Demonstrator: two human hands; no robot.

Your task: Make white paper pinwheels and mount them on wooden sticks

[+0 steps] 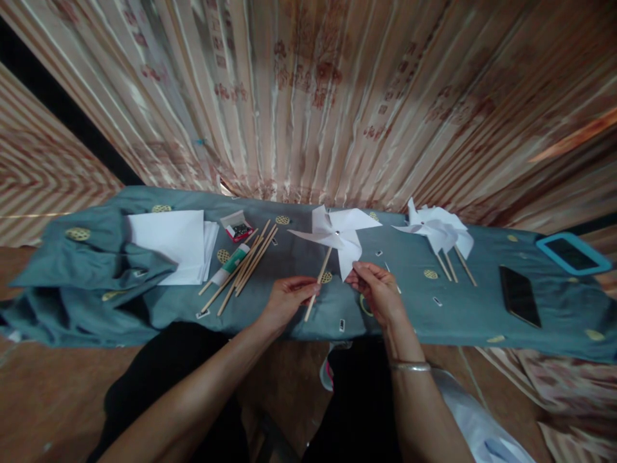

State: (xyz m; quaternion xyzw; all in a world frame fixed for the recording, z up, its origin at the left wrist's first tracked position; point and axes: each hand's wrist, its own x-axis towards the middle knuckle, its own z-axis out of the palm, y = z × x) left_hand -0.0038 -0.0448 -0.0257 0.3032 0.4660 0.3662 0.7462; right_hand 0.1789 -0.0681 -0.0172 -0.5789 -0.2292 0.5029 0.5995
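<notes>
A white paper pinwheel [337, 235] on a thin wooden stick [324, 270] is held above the cloth in front of me. My left hand [292, 297] pinches the stick near its lower end. With thumb and fingers, my right hand [376, 283] grips the tip of the pinwheel's lower blade. A small pin head shows at the pinwheel's centre. To the right lie finished-looking white pinwheels [436, 226] on sticks, their blades overlapping. Left of my hands are several loose wooden sticks [250, 267], with a green and white tube [231, 265] among them.
A small red and white box [237, 226] of dark pins sits behind the sticks. White paper sheets [173, 241] are stacked at left, beside bunched cloth. A dark phone [519, 296] and a blue-framed tablet [573, 253] lie at right. A pleated curtain [308, 103] hangs behind the cloth-covered table [409, 315].
</notes>
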